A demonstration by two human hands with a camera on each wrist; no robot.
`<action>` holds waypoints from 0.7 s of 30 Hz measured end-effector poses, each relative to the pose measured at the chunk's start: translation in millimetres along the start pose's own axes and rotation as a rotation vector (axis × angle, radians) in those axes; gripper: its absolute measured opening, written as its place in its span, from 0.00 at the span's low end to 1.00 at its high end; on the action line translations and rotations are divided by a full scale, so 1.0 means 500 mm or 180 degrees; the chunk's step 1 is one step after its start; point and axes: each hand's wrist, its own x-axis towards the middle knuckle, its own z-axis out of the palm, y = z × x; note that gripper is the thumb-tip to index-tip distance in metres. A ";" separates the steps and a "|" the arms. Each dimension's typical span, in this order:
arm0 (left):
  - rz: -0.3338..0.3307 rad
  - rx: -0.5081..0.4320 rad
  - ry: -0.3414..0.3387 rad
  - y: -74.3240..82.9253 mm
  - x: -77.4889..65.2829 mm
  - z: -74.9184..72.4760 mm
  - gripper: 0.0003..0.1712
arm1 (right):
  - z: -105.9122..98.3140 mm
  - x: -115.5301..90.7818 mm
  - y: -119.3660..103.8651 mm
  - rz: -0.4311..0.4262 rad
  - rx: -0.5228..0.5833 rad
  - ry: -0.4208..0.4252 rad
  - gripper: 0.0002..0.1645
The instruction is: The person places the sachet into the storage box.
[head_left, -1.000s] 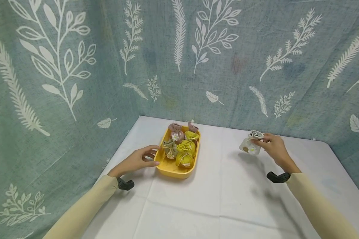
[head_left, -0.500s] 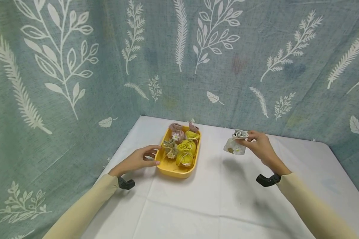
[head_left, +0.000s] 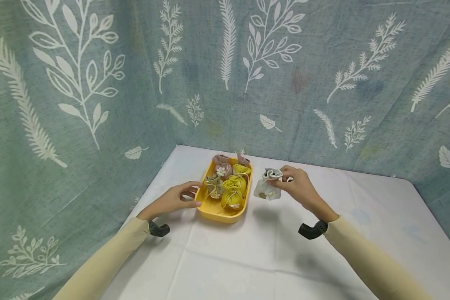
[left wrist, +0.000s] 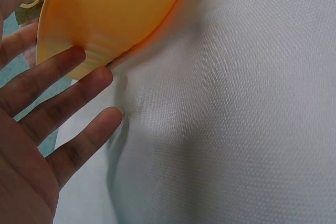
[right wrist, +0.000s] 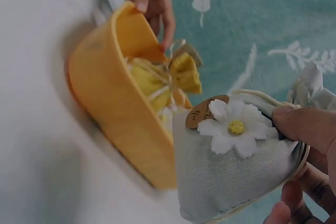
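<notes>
My right hand (head_left: pixel 298 185) pinches a pale grey drawstring pouch (head_left: pixel 267 191) by its gathered neck, holding it above the table just right of the yellow tray (head_left: pixel 219 217). A white cloth flower (right wrist: pixel 236 127) and a small brown tag (right wrist: pixel 202 115) decorate the pouch's side. At the tray's near left corner rests my left hand (head_left: pixel 176 199), with thumb and fingers spread along the rim. Its fingers look fairly straight against the tray wall in the left wrist view. Inside the tray lie yellow pouches (head_left: pixel 231 198), an olive-grey pouch (head_left: pixel 214 186) and mauve pouches (head_left: pixel 225 168).
A white cloth (head_left: pixel 228 262) covers the table. Blue-green curtains (head_left: pixel 206 62) with white leaf prints stand behind it and along the left. Inside the tray's near end, bare yellow bottom shows in front of the pouches.
My right hand has carried the grey pouch leftward over the table, from the right side to beside the tray. The left hand and the tray have stayed in place.
</notes>
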 end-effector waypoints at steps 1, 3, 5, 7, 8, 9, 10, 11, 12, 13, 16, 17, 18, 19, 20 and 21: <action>-0.0007 -0.0006 0.0001 -0.001 0.000 0.000 0.40 | 0.010 0.003 -0.005 -0.0036 0.0014 -0.0019 0.16; 0.0008 0.0024 -0.0008 -0.011 0.004 -0.001 0.40 | 0.029 0.009 -0.016 -0.0102 0.0013 -0.0039 0.17; 0.0002 0.0023 -0.0013 -0.014 0.006 -0.001 0.40 | 0.048 0.014 -0.027 -0.0146 0.0026 -0.0076 0.14; 0.0017 0.0014 -0.0023 -0.015 0.008 0.000 0.39 | 0.066 0.018 -0.037 -0.0175 0.0081 -0.0111 0.11; 0.0021 0.0015 -0.0025 -0.015 0.008 0.000 0.39 | 0.076 0.020 -0.043 -0.0184 0.0088 -0.0126 0.12; 0.0021 0.0009 -0.0024 -0.015 0.009 0.000 0.38 | 0.085 0.022 -0.048 -0.0193 0.0101 -0.0146 0.12; 0.0025 -0.0004 -0.0022 -0.015 0.008 -0.001 0.38 | 0.094 0.023 -0.054 -0.0206 0.0124 -0.0176 0.13; 0.0034 -0.0018 -0.0022 -0.015 0.008 -0.001 0.38 | 0.104 0.025 -0.059 -0.0220 0.0141 -0.0202 0.16; 0.0047 -0.0028 -0.0025 -0.015 0.007 -0.001 0.38 | 0.114 0.026 -0.065 -0.0228 0.0145 -0.0222 0.18; 0.0059 -0.0039 -0.0027 -0.015 0.007 -0.001 0.38 | 0.125 0.028 -0.071 -0.0238 0.0165 -0.0242 0.20; 0.0078 -0.0050 -0.0025 -0.014 0.005 -0.001 0.38 | 0.156 0.033 -0.086 -0.0262 0.0170 -0.0284 0.24; 0.0077 -0.0050 -0.0022 -0.014 0.005 -0.001 0.38 | 0.166 0.035 -0.091 -0.0270 0.0169 -0.0287 0.25; 0.0071 -0.0037 -0.0016 -0.013 0.005 -0.001 0.38 | 0.177 0.037 -0.094 -0.0281 0.0161 -0.0288 0.25; 0.0068 -0.0035 -0.0012 -0.013 0.005 -0.001 0.38 | 0.188 0.039 -0.098 -0.0300 0.0148 -0.0286 0.23; 0.0061 -0.0028 -0.0009 -0.012 0.005 -0.001 0.37 | 0.199 0.041 -0.101 -0.0312 0.0126 -0.0283 0.23; 0.0059 -0.0022 -0.0007 -0.012 0.005 -0.001 0.37 | 0.210 0.044 -0.102 -0.0331 0.0106 -0.0275 0.22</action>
